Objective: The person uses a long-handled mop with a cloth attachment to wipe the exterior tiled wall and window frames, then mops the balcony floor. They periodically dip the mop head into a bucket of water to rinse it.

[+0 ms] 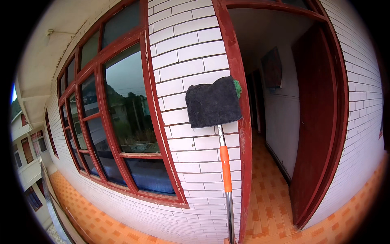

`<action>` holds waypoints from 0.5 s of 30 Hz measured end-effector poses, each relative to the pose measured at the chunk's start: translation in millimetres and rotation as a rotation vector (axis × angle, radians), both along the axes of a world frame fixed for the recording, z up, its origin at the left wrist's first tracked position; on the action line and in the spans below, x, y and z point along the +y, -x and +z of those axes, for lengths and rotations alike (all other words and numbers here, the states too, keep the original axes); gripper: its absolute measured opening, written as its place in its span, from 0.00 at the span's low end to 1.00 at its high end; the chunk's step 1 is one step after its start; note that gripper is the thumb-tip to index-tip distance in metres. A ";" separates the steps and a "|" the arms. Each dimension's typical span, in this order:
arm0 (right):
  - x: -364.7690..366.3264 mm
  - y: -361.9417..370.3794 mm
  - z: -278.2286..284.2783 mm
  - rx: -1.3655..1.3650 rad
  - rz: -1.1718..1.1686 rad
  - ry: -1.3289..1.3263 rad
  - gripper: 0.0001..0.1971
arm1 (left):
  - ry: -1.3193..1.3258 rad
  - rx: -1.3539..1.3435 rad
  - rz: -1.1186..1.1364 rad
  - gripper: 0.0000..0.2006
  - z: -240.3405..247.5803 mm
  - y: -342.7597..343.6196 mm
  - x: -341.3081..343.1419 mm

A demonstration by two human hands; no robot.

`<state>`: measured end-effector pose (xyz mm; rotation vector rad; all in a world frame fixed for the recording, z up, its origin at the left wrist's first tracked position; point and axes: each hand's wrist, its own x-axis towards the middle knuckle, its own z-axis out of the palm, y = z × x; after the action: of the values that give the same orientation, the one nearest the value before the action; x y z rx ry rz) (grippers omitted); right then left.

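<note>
A long-handled cleaning mop [214, 103] with a flat, dark cloth head rests against or just in front of the white tiled wall [185, 65], beside the red door frame. A bit of green pad shows at the head's right edge. Its metal pole [230, 211] has an orange sleeve [225, 168] and runs down to the lower edge. There, only a sliver of a hand, apparently my right hand [226, 241], shows closed around the pole; most of it is cut off. My left hand is out of view.
Left of the mop is a red-framed window [130, 97] with many panes. To the right, a doorway has a dark red door [315, 122] swung inward. Orange patterned tiles [266, 211] cover the floor. A railing [55, 207] runs along the lower left.
</note>
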<state>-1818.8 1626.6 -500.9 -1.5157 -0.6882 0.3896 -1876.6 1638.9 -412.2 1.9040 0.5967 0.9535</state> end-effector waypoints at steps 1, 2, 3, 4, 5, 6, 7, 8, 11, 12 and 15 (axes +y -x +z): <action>-8.5 0.5 -16.7 0.007 0.006 0.033 0.17 | -0.008 0.044 -0.040 0.18 -10.0 5.1 -3.3; -18.5 2.4 -35.4 0.013 0.011 0.068 0.17 | -0.015 0.085 -0.080 0.18 -19.9 9.8 -5.6; -29.5 4.6 -54.1 0.021 0.014 0.106 0.17 | -0.021 0.124 -0.120 0.19 -25.1 12.7 -7.9; -40.7 8.2 -73.3 0.033 0.021 0.147 0.17 | -0.042 0.090 -0.142 0.19 -25.6 13.3 -9.7; -52.1 12.3 -91.3 0.044 0.027 0.185 0.17 | -0.068 0.052 -0.169 0.20 -24.1 11.3 -10.3; -62.6 17.3 -107.0 0.056 0.029 0.217 0.18 | -0.097 0.011 -0.196 0.20 -22.0 7.7 -9.1; -74.1 22.4 -119.8 0.071 0.028 0.246 0.18 | -0.074 0.032 -0.182 0.21 -20.1 2.0 -2.2; -83.3 27.0 -132.0 0.078 0.027 0.269 0.18 | -0.052 0.053 -0.167 0.23 -15.7 -6.5 11.7; -107.8 37.9 -157.3 0.064 0.042 0.328 0.18 | -0.127 -0.017 -0.163 0.18 66.0 -23.5 34.9; -116.1 41.1 -170.2 0.027 0.064 0.351 0.18 | -0.025 0.032 -0.143 0.17 101.1 -22.6 44.7; -103.6 21.8 -160.9 -0.034 -0.001 0.301 0.21 | -0.024 -0.061 -0.208 0.12 164.7 -55.7 75.9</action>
<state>-1840.6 1523.0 -661.8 -1.8103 -0.6773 0.4844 -1821.0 1714.7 -247.5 1.9085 0.3446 0.8838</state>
